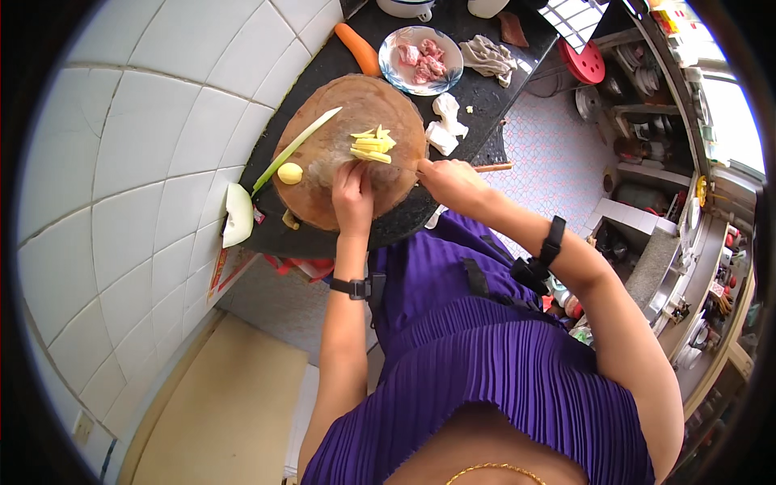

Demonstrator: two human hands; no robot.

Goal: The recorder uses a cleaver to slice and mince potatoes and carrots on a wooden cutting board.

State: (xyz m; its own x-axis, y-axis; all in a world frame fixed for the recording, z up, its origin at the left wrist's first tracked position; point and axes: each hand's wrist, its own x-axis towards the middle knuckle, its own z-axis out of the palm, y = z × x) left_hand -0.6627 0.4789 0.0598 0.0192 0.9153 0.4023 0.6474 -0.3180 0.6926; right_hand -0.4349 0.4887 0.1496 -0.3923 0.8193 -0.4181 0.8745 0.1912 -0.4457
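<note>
A round wooden chopping board [321, 142] lies on the black counter. Pale yellow strips [373, 145], apparently ginger, are heaped right of its middle. My left hand [353, 197] has its fingers bunched and pointing down at the near side of the heap; whatever is under the fingertips is hidden. From the right, my right hand [451, 182] grips a knife [403, 168], whose thin blade shows nearly edge-on beside the strips. On the board's left are a green-white stalk [297, 148], probably scallion, and a peeled yellow piece [290, 173].
Behind the board stand a carrot [357, 48] and a patterned bowl [451, 66] of raw meat chunks [427, 63]. Crumpled white tissue [445, 124] and a grey cloth [488, 57] lie to the right. A pale melon-like wedge [237, 215] leans by the tiled wall [151, 145].
</note>
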